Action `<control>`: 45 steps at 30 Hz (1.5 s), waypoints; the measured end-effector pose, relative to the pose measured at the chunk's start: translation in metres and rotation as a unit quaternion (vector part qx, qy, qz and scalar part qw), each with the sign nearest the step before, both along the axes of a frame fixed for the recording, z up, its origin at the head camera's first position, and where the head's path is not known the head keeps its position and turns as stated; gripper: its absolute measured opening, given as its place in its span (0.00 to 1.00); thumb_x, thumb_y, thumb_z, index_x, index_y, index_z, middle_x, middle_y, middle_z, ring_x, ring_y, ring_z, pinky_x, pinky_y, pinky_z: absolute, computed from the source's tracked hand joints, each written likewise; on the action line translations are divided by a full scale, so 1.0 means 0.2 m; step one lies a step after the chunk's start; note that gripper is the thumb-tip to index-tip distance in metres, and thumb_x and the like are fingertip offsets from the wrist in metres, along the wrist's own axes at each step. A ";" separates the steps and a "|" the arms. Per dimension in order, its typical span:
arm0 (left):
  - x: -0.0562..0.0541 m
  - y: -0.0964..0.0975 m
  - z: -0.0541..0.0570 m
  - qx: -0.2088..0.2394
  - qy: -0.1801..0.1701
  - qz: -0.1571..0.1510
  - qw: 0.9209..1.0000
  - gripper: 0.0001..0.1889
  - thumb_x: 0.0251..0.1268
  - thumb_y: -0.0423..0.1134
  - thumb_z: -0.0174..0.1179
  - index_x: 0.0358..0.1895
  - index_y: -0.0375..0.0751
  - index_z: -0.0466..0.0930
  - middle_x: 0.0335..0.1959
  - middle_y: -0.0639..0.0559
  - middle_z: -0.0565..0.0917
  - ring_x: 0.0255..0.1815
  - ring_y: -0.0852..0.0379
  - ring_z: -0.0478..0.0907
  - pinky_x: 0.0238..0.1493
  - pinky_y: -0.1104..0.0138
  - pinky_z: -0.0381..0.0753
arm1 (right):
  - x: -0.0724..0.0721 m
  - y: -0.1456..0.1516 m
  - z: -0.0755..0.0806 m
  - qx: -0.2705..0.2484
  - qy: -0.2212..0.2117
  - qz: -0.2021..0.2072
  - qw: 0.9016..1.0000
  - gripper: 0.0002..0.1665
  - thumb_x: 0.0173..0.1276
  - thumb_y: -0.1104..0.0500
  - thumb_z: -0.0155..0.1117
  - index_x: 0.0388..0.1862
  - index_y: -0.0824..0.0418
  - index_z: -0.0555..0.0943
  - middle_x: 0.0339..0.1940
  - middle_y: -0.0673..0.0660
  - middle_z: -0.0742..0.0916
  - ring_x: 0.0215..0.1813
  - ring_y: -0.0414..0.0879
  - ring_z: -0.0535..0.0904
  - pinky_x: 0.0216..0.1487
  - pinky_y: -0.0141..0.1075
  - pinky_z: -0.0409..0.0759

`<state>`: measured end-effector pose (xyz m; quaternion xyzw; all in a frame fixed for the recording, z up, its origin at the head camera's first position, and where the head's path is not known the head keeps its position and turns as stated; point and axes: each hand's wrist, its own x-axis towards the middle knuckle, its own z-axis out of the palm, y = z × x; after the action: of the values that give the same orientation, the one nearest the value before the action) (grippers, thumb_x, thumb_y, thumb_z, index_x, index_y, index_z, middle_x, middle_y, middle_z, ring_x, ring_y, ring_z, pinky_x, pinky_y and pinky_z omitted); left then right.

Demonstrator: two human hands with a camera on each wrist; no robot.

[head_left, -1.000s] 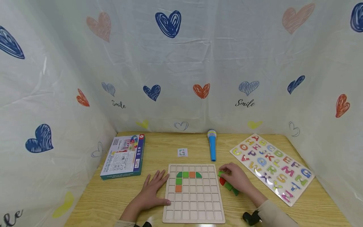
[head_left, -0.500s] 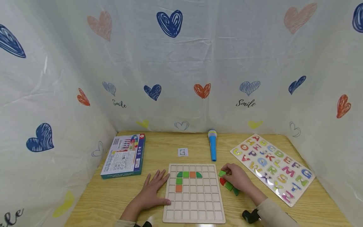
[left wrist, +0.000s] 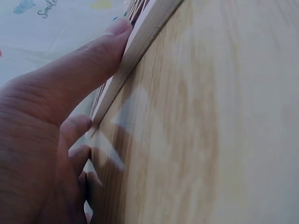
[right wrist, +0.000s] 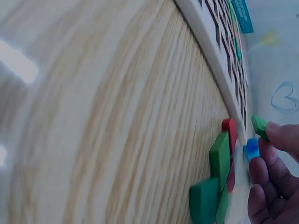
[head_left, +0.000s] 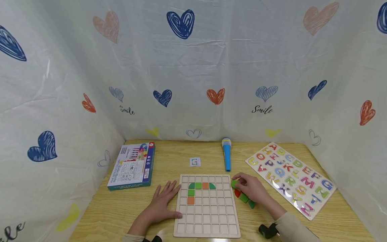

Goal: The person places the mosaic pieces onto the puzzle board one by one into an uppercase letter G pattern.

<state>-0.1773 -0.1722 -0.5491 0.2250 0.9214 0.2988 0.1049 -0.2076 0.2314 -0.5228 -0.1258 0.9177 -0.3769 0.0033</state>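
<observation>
My right hand [head_left: 250, 188] pinches a light green square block [right wrist: 259, 127] between thumb and finger, just off the right edge of the grid board [head_left: 206, 232]. Beside and below it lie a red block [head_left: 237, 193], a green block [head_left: 243, 198] and a dark green block [head_left: 251, 203]. My left hand [head_left: 160, 205] lies with spread fingers along the board's left edge, thumb on the rim; the left wrist view shows the thumb [left wrist: 88, 60] against the wooden side. Green and orange blocks, such as an orange square [head_left: 190, 200], sit in the board's upper left and top cells.
Behind the board lie a small printed card [head_left: 195, 162] and a blue toy microphone [head_left: 226, 156]. A boxed game [head_left: 131, 167] rests at the left, an alphabet puzzle board [head_left: 290, 179] at the right. A curtain with hearts [head_left: 193, 67] encloses the wooden table [head_left: 99, 215].
The right hand has shifted slightly left toward the board, with the light green block now pinched at its fingertips and raised from the group. The left hand stays in place.
</observation>
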 end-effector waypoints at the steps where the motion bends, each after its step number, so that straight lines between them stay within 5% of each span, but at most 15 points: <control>1: 0.00 0.00 0.00 -0.001 0.000 0.000 1.000 0.57 0.50 0.70 0.70 0.82 0.50 0.56 0.84 0.46 0.50 0.83 0.39 0.40 0.78 0.39 0.26 | 0.00 -0.01 0.00 -0.006 0.001 0.010 1.000 0.10 0.71 0.59 0.69 0.50 0.53 0.85 0.34 0.44 0.84 0.36 0.36 0.79 0.38 0.32 0.81; 8: -0.01 0.00 0.00 -0.003 0.003 0.000 1.000 0.57 0.50 0.70 0.70 0.82 0.51 0.56 0.84 0.46 0.50 0.83 0.39 0.41 0.77 0.39 0.27 | 0.05 -0.13 0.02 -0.040 -0.019 0.074 0.996 0.09 0.72 0.56 0.68 0.50 0.54 0.84 0.31 0.45 0.82 0.31 0.35 0.76 0.32 0.30 0.77; 32: 0.00 0.00 -0.01 -0.004 0.010 0.002 1.000 0.56 0.50 0.71 0.70 0.81 0.50 0.58 0.83 0.46 0.52 0.83 0.38 0.42 0.78 0.39 0.27 | 0.18 -0.61 -0.04 -0.072 -0.046 0.177 0.981 0.05 0.71 0.58 0.68 0.42 0.47 0.85 0.28 0.39 0.81 0.30 0.31 0.75 0.33 0.27 0.77; 45: 0.00 -0.01 -0.01 0.000 0.009 -0.002 1.000 0.56 0.51 0.70 0.70 0.81 0.49 0.58 0.83 0.46 0.52 0.83 0.38 0.42 0.78 0.40 0.27 | 0.19 -0.74 -0.04 -0.006 -0.020 0.191 0.981 0.06 0.68 0.60 0.70 0.41 0.48 0.84 0.27 0.36 0.78 0.28 0.29 0.72 0.31 0.23 0.75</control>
<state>-0.1773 -0.1735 -0.5506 0.2294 0.9219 0.2969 0.0967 -0.1696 0.0841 -0.5307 -0.2908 0.8744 -0.3772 0.0926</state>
